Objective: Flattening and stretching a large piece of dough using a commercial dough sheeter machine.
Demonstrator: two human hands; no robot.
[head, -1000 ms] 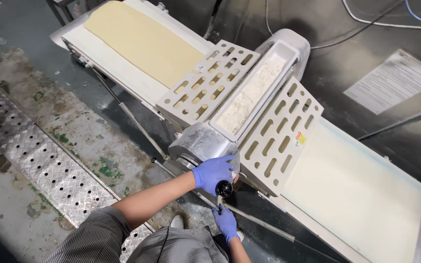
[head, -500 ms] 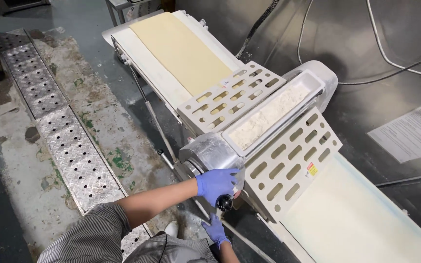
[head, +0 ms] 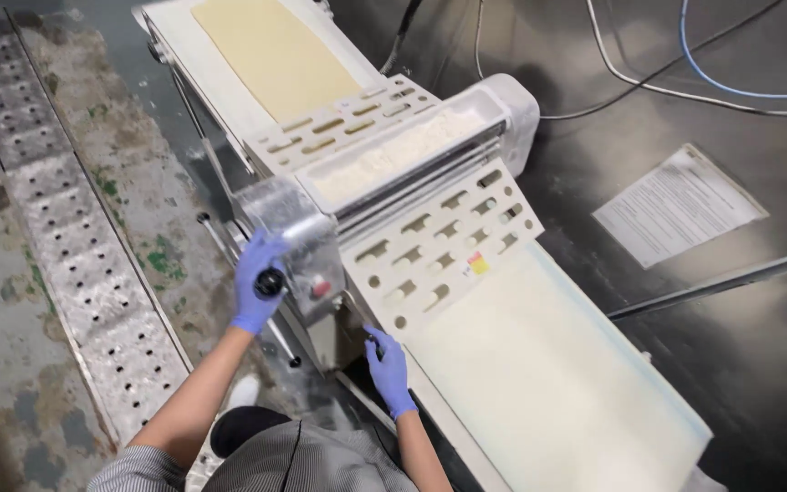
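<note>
A person's blue-gloved right hand [head: 388, 369] rests on a dark lever [head: 373, 344] at the near edge of the white dough sheeter [head: 393, 182], while the gloved left hand [head: 257, 281] grasps a black round knob [head: 270, 283]; farther off, a pale dough sheet [head: 270, 50] lies on the belt.

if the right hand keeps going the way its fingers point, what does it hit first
Probably the black lever its fingertips already reach, then the underside of the slotted guard above; depth is hard to judge. The right hand points up toward the machine.
</note>
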